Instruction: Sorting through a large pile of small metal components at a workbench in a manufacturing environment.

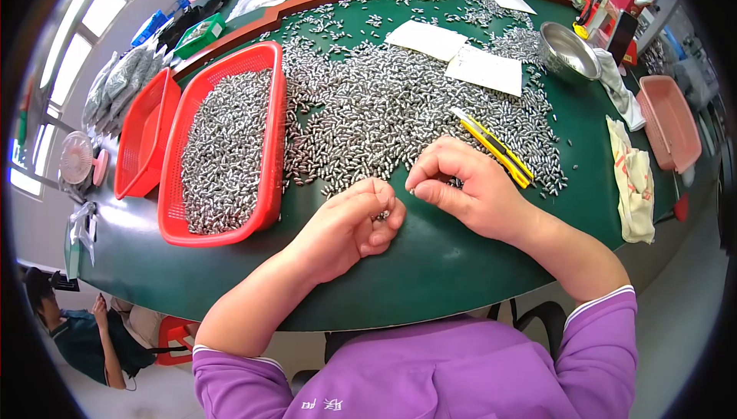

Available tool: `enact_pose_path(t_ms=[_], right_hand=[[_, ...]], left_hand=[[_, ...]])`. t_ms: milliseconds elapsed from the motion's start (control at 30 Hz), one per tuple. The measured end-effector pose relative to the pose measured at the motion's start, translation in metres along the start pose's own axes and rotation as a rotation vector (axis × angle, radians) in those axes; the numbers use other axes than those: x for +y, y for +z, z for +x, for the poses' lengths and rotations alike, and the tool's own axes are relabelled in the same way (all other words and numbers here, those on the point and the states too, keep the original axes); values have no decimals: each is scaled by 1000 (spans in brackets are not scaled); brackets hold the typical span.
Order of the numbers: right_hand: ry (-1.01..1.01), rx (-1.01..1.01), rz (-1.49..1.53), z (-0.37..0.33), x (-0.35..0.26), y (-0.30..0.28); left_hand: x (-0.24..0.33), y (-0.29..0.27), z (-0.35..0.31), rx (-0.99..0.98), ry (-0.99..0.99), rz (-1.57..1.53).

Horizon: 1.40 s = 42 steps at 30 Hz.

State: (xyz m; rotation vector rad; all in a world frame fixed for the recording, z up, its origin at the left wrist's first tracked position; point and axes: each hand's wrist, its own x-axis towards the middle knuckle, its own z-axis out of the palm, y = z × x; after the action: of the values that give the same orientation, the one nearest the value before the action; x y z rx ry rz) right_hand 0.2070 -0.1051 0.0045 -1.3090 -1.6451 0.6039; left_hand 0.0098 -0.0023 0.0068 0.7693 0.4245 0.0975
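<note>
A broad spread of small silver metal parts, pointed and barrel-shaped, covers the middle of the green table. At its near edge my left hand is closed, fingers curled round several of these parts, which glint inside the palm. To its right, a little apart, my right hand is closed in a pinch. A tiny bit of silver metal shows at its fingertips, and more parts show by the curled fingers. A yellow utility knife lies on the parts just beyond my right hand.
Left of the spread stands a red plastic basket full of the same parts, beside another red basket. White papers lie on the spread. A metal bowl, a cream cloth and a pink basket are at right. A person sits at lower left.
</note>
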Motion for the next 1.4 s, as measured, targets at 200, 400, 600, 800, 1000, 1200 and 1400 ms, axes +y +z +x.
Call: enact_pose_path(t_ms=[200, 400, 600, 800, 1000, 1200, 1400], right_hand=[[17, -36, 115, -2, -5, 2], [-25, -39, 32, -3, -6, 0], [-53, 24, 49, -2, -7, 0], [108, 205, 224, -4, 0, 3], [127, 126, 63, -3, -6, 0], [-31, 142, -270, -1, -10, -11], [-28, 518, -870, 6, 9, -39]], left_hand=[[-1, 3, 0, -4, -39, 31], [-4, 0, 0, -20, -38, 79], [-4, -1, 0, 13, -36, 157], [-2, -1, 1, -25, -19, 65], [-2, -1, 1, -35, 10, 54], [-2, -1, 2, -28, 24, 62], [-3, -3, 4, 21, 80, 83]])
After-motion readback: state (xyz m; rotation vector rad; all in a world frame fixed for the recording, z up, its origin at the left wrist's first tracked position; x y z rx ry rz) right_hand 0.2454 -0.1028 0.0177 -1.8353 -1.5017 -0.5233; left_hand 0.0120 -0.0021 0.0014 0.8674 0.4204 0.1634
